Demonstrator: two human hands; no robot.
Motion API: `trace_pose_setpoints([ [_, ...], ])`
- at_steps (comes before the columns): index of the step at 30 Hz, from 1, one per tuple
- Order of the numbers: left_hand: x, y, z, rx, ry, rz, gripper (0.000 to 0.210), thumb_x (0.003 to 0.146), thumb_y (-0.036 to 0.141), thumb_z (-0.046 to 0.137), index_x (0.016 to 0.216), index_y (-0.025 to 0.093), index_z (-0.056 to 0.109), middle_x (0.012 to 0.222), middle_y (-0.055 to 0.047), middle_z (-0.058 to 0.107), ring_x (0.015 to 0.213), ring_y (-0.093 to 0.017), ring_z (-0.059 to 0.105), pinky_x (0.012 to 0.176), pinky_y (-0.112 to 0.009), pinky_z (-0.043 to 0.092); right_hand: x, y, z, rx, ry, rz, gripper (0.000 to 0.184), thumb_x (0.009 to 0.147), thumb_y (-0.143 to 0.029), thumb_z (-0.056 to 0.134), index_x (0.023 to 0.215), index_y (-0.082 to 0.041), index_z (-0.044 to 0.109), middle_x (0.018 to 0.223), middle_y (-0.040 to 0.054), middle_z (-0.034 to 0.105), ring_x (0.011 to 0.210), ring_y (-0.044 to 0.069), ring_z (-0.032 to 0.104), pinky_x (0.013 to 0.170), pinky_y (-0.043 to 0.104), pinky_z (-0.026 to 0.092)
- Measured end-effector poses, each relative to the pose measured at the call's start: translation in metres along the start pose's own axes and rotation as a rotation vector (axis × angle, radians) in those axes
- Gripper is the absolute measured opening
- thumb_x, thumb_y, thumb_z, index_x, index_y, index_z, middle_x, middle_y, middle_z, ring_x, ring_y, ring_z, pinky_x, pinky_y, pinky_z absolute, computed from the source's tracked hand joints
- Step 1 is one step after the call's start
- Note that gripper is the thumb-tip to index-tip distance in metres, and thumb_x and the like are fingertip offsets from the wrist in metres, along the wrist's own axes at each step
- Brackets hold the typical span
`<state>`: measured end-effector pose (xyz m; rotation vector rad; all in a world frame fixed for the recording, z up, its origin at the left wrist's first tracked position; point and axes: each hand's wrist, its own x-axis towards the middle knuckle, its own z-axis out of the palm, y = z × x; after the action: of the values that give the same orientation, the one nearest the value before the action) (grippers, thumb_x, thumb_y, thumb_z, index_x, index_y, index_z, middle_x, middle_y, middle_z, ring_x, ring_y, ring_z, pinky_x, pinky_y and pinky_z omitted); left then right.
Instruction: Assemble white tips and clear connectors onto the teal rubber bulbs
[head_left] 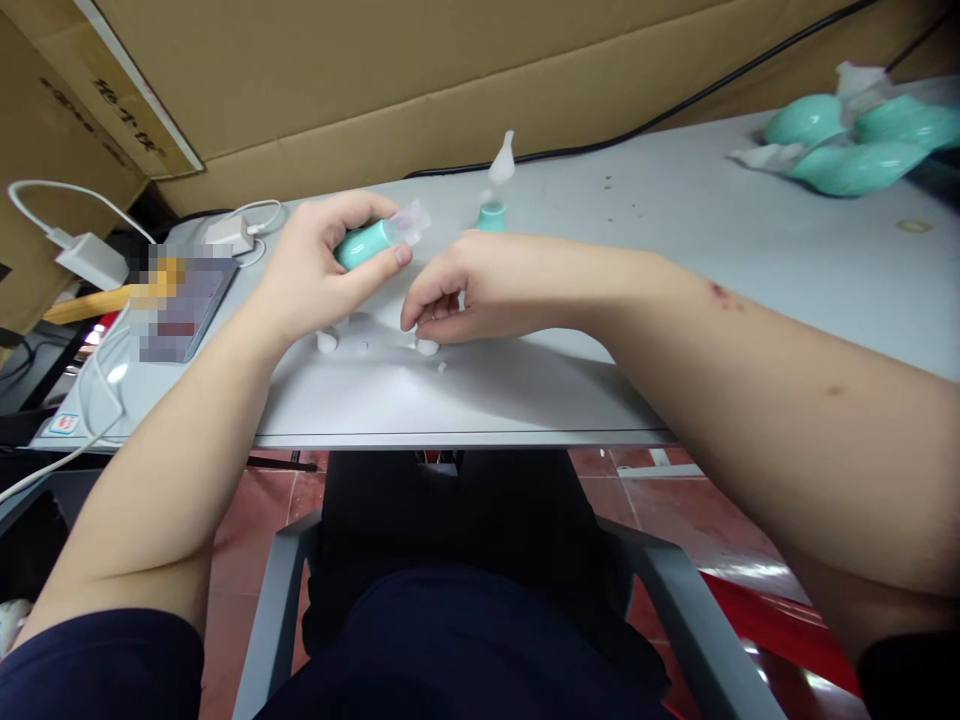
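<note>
My left hand (315, 260) is wrapped round a teal nasal aspirator bulb (364, 244), whose frosted clear tip points right. Thumb and fingers of my right hand (476, 285) come together low over the table, at a small white nozzle piece (427, 347). Part of that piece is hidden under the fingertips. Another small white nozzle (327, 342) lies to the left, below my left wrist. Behind my right hand stands a teal aspirator (492, 215) with a clear middle and a white pointed tip (502, 160); its lower part is hidden.
Several teal aspirators (859, 150) are heaped at the table's far right. A phone (214, 290) and white chargers (94, 262) with cables lie on the left. A black cable (675, 108) runs along the cardboard wall (420, 80) behind the grey table (750, 260).
</note>
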<state>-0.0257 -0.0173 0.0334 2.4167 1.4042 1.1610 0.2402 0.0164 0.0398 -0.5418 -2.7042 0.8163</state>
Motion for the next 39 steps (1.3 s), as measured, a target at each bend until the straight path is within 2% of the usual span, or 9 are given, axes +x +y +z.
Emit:
trace_pose_setpoints([
  [3,0.001,-0.003,0.000,-0.024,-0.003,0.006,0.046,0.106,0.070,0.089,0.113,0.025,0.089,0.106,-0.007,0.091,0.113,-0.035,0.089,0.107,-0.050,0.077,-0.001,-0.001,-0.001,0.030,-0.012,-0.027,0.016,0.108,-0.020,0.085,0.104,-0.029,0.099,0.091,-0.0022,0.088,0.085,0.021,0.075,0.082,0.036,0.049],
  [6,0.002,-0.007,0.000,-0.036,-0.015,-0.005,0.056,0.107,0.080,0.091,0.117,0.025,0.088,0.102,-0.004,0.089,0.112,-0.031,0.083,0.108,-0.050,0.076,-0.004,-0.001,-0.011,0.079,0.068,-0.002,0.018,0.107,-0.014,0.090,0.100,-0.028,0.098,0.090,-0.0008,0.089,0.087,0.024,0.078,0.084,0.039,0.054],
  [11,0.002,-0.003,-0.003,-0.078,-0.039,-0.016,0.066,0.107,0.090,0.087,0.117,0.025,0.088,0.089,-0.003,0.083,0.106,-0.031,0.085,0.100,-0.047,0.074,-0.003,0.005,-0.027,0.336,0.455,0.067,0.029,0.104,-0.004,0.092,0.093,-0.030,0.095,0.087,-0.0003,0.088,0.081,0.021,0.082,0.079,0.036,0.063],
  [13,0.001,0.001,-0.005,-0.099,-0.072,-0.017,0.065,0.108,0.090,0.085,0.115,0.025,0.089,0.090,-0.006,0.084,0.102,-0.032,0.086,0.094,-0.045,0.073,0.002,0.008,-0.025,0.461,0.637,0.060,0.026,0.104,-0.006,0.094,0.092,-0.029,0.090,0.083,-0.0016,0.084,0.076,0.019,0.081,0.073,0.035,0.066],
  [15,0.001,0.003,-0.006,-0.110,-0.100,0.003,0.060,0.109,0.084,0.084,0.115,0.025,0.090,0.096,-0.007,0.088,0.099,-0.031,0.086,0.092,-0.044,0.073,0.008,0.009,-0.017,0.564,0.724,0.034,0.022,0.103,-0.013,0.100,0.096,-0.029,0.086,0.085,-0.0025,0.082,0.077,0.020,0.081,0.075,0.035,0.070],
  [22,0.000,0.003,-0.002,-0.067,-0.145,0.069,0.040,0.111,0.063,0.081,0.117,0.025,0.092,0.113,-0.009,0.093,0.107,-0.032,0.087,0.105,-0.047,0.073,0.016,0.010,0.007,0.702,0.698,-0.027,0.022,0.095,-0.034,0.111,0.102,-0.036,0.090,0.102,-0.0034,0.089,0.099,0.024,0.084,0.103,0.042,0.077],
  [26,0.000,0.005,-0.005,-0.052,-0.175,0.051,0.036,0.110,0.059,0.082,0.116,0.025,0.090,0.108,-0.008,0.092,0.103,-0.031,0.085,0.102,-0.046,0.072,0.014,0.015,0.003,0.768,0.642,-0.035,0.025,0.086,-0.034,0.114,0.099,-0.039,0.094,0.104,-0.0013,0.090,0.100,0.026,0.085,0.102,0.043,0.079],
  [33,0.000,0.008,-0.010,-0.022,-0.177,0.008,0.044,0.112,0.067,0.079,0.120,0.025,0.090,0.113,-0.009,0.095,0.106,-0.032,0.087,0.105,-0.047,0.074,0.016,0.016,0.003,0.806,0.685,-0.017,0.037,0.075,-0.048,0.128,0.083,-0.036,0.093,0.087,-0.0020,0.082,0.081,0.020,0.075,0.088,0.036,0.079],
  [39,0.000,0.010,-0.008,-0.065,-0.163,-0.051,0.048,0.112,0.074,0.079,0.116,0.027,0.087,0.108,-0.009,0.093,0.111,-0.035,0.089,0.110,-0.050,0.077,0.013,0.014,0.001,0.756,0.688,0.034,0.035,0.074,-0.042,0.124,0.084,-0.036,0.091,0.088,0.0013,0.086,0.090,0.027,0.082,0.096,0.043,0.079],
])
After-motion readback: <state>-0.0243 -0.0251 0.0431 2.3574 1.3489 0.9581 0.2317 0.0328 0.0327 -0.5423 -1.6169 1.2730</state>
